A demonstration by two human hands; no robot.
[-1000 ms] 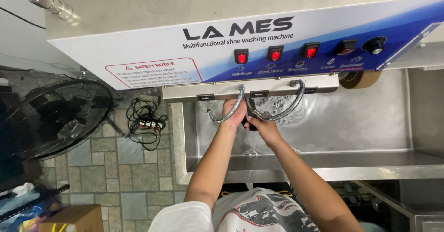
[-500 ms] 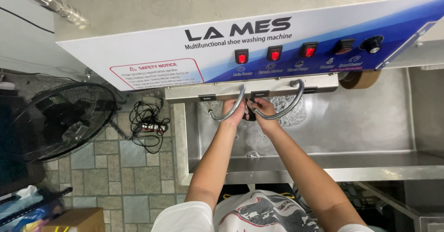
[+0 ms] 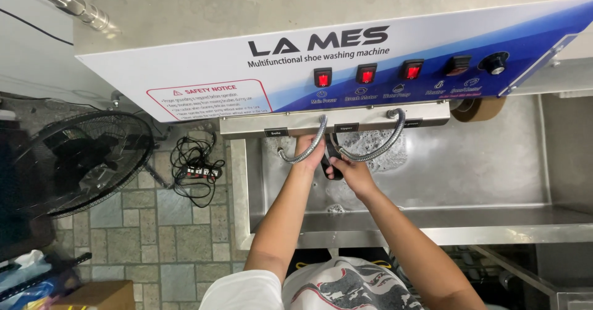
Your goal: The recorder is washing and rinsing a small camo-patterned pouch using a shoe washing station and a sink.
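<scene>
Both hands sit slightly lower under the machine's panel than a moment ago, and the view has drifted a little to the right. At nine o'clock a black floor fan (image 3: 74, 165) stands on the tiled floor (image 3: 154, 236), with a power strip (image 3: 197, 171) and tangled cord just beside it toward three o'clock. Next comes the steel sink basin (image 3: 482, 168), its near rim running across at about five o'clock. Inside it, near the centre, the left hand (image 3: 311, 151) is curled shut around a small dark object (image 3: 330, 161), of which only a black end shows below the fingers; what it is cannot be told. The right hand (image 3: 347, 169) touches the same dark object from the four o'clock side, fingers bent around it. Two flexible metal hoses (image 3: 377, 149) curve down from the panel on either side of the hands, and foam (image 3: 370, 143) lies behind them. Above, three red switches (image 3: 365, 74) glow on the blue-and-white control panel (image 3: 432, 44).
</scene>
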